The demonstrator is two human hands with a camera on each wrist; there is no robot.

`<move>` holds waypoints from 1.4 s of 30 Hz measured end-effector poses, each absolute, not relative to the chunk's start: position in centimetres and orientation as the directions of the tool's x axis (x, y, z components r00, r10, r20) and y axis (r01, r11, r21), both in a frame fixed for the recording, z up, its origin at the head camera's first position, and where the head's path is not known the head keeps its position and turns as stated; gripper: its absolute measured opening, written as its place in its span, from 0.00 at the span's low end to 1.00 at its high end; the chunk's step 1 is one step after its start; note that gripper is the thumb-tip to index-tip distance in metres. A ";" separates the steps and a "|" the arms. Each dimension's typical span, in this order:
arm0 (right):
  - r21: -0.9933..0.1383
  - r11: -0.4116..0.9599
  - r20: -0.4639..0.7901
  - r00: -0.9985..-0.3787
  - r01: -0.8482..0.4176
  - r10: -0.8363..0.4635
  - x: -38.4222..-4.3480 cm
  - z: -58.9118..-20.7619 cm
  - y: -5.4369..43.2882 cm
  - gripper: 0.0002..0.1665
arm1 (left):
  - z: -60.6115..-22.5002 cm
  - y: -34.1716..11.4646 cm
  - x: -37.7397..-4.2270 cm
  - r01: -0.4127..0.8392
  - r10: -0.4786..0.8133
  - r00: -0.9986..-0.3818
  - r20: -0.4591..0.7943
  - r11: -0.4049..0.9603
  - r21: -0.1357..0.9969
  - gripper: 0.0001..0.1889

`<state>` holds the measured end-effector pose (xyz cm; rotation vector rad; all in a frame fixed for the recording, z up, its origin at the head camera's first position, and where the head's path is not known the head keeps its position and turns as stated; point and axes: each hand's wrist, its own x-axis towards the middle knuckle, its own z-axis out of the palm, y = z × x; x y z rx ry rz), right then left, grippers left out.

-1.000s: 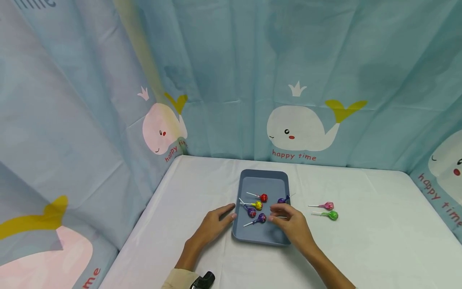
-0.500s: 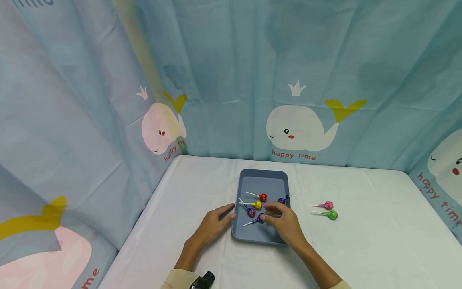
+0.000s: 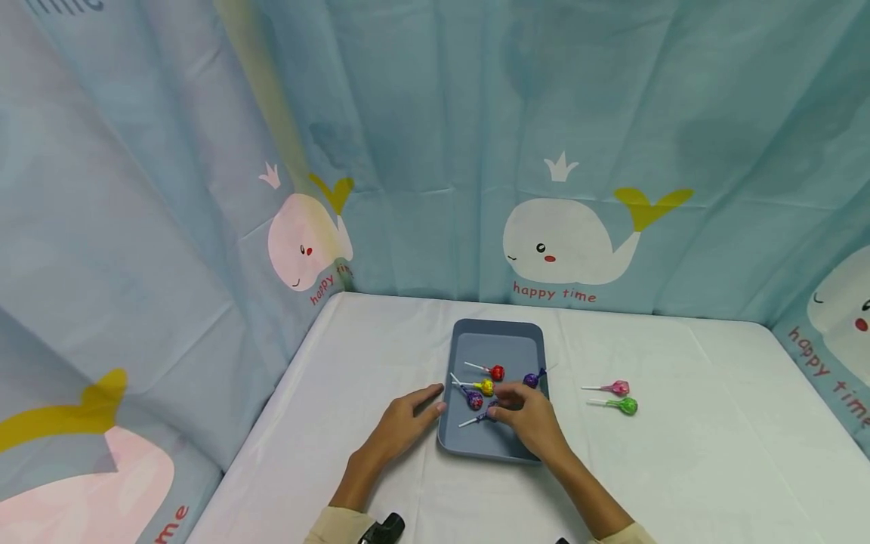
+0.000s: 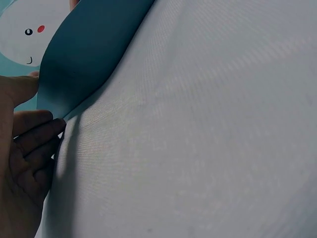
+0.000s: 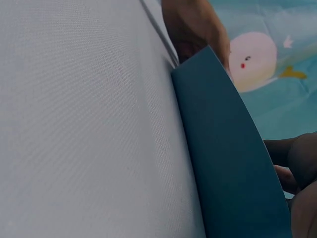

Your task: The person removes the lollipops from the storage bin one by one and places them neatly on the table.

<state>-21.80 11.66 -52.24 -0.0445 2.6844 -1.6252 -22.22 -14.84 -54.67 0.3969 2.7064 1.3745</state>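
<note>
A blue-grey tray (image 3: 496, 327) lies on the white table, holding several wrapped lollipops. My right hand (image 3: 537, 425) reaches over its right side, thumb and fingers around the head of a purple lollipop (image 3: 481, 416) whose white stick points left. The hand partly hides that head. At the tray's left wall, my left hand (image 3: 401, 421) rests with fingers extended; the left wrist view has its fingertips against the tray's outer side (image 4: 94, 49). Left of the right hand are a yellow lollipop (image 3: 487, 387), a red one (image 3: 498, 372) and another purple one (image 3: 474, 400).
One more purple lollipop (image 3: 531, 381) leans at the tray's right edge, its stick over the rim. On the tablecloth to the right lie a pink lollipop (image 3: 619, 387) and a green lollipop (image 3: 627, 406). A whale-print curtain (image 3: 421, 151) stands behind the table.
My right hand has moved left and slightly down inside the tray, onto the lower purple lollipop. The left hand and the lollipops have stayed in place.
</note>
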 end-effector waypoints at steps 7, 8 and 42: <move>-0.880 0.474 -0.018 -0.998 -0.010 -0.055 -21.9 -52.2 11.4 0.16 | -54.7 -14.9 -22.2 0.192 0.265 -0.963 0.044 0.564 0.803 0.32; -0.878 0.478 -0.015 -0.998 -0.015 -0.059 -21.9 -52.2 11.3 0.16 | -54.8 -14.9 -22.2 0.193 0.264 -0.963 0.046 0.564 0.803 0.32; -0.867 0.493 0.066 -0.997 -0.075 -0.036 -21.1 -52.1 11.4 0.13 | -54.7 -15.0 -22.3 0.204 0.275 -0.960 0.051 0.565 0.799 0.33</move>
